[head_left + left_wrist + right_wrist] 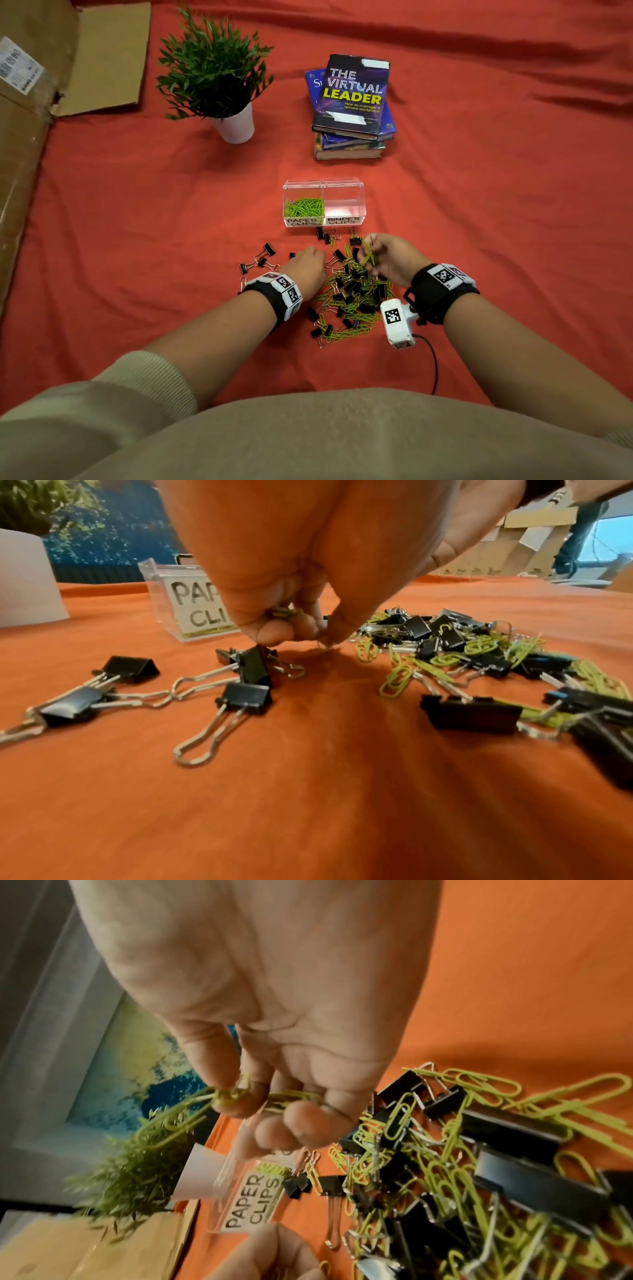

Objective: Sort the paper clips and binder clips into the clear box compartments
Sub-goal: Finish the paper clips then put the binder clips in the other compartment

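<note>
A clear two-compartment box (342,183) stands on the red cloth. Its left part, labelled PAPER CLIPS, holds green paper clips (305,206); the right part, labelled BINDER CLIPS, holds nothing. In front lies a mixed pile (352,294) of green paper clips and black binder clips. My right hand (368,250) hovers over the pile's far side and pinches a few green paper clips (192,1115). My left hand (301,634) is at the pile's left edge, fingertips down at the cloth beside a black binder clip (255,666), with something green (281,612) tucked in its curled fingers.
Loose binder clips (260,258) lie left of the pile, and a few more sit just before the box. Farther back are a potted plant (219,78) and a stack of books (352,102). A cardboard box (34,102) runs along the left edge.
</note>
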`<state>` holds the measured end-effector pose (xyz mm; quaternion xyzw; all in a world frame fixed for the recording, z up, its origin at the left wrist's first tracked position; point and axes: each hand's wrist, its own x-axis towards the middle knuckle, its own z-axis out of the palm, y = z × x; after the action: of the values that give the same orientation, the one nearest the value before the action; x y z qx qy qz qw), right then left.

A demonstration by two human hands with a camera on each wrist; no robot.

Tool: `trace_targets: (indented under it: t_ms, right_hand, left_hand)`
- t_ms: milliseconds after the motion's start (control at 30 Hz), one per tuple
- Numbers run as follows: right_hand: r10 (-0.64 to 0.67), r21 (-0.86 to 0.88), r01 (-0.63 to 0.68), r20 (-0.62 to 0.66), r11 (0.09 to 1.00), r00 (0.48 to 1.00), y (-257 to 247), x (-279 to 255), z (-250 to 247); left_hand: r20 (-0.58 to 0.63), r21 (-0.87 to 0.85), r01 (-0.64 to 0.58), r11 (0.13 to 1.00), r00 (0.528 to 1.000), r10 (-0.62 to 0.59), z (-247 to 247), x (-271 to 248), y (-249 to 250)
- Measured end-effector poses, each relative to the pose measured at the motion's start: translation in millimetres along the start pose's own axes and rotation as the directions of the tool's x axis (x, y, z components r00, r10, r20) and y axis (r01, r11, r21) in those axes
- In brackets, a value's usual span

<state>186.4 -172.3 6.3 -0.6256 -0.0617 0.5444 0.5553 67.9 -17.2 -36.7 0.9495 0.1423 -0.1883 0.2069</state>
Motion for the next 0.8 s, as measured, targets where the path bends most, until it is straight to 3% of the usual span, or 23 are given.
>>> trace_targets:
  t_ms: [100,200,467,533,667,733,800]
  right_hand:
    - [-0.045,0.118,0.037,0.062,0.992,0.997,0.0,-2.1,-1.7]
    - [-0.024,0.140,0.017,0.045,0.990,0.999,1.8,1.4,-4.3]
    - [0.100,-0.110,-0.127,-0.220,0.986,0.970,3.4,12.1,-21.1]
    - [0.092,-0.142,-0.137,-0.290,0.980,0.953,1.4,14.9,-28.0]
    - [0.042,-0.274,-0.160,-0.390,0.948,0.920,-0.8,22.7,-36.1]
    - [-0.014,-0.457,-0.197,-0.417,0.868,0.909,-0.1,30.7,-35.8]
    - [-0.059,-0.645,-0.231,-0.395,0.729,0.917,-0.5,39.1,-31.0]
  left_hand:
    - [-0.040,-0.213,0.053,0.976,0.997,-0.063,-5.9,-0.2,-0.1]
    - [-0.069,-0.480,0.118,0.869,0.983,-0.172,-10.5,3.8,0.8]
    - [0.027,-0.729,0.236,0.643,0.948,-0.317,-19.1,26.5,14.6]
    - [0.004,-0.698,0.232,0.677,0.947,-0.321,-18.7,31.2,18.5]
    - [-0.115,-0.386,0.182,0.905,0.963,-0.243,-15.9,39.0,25.9]
    - [-0.129,-0.208,0.191,0.959,0.967,-0.220,-11.7,42.5,27.2]
    - [-0.131,-0.108,0.206,0.973,0.967,-0.219,-9.2,45.4,27.5]
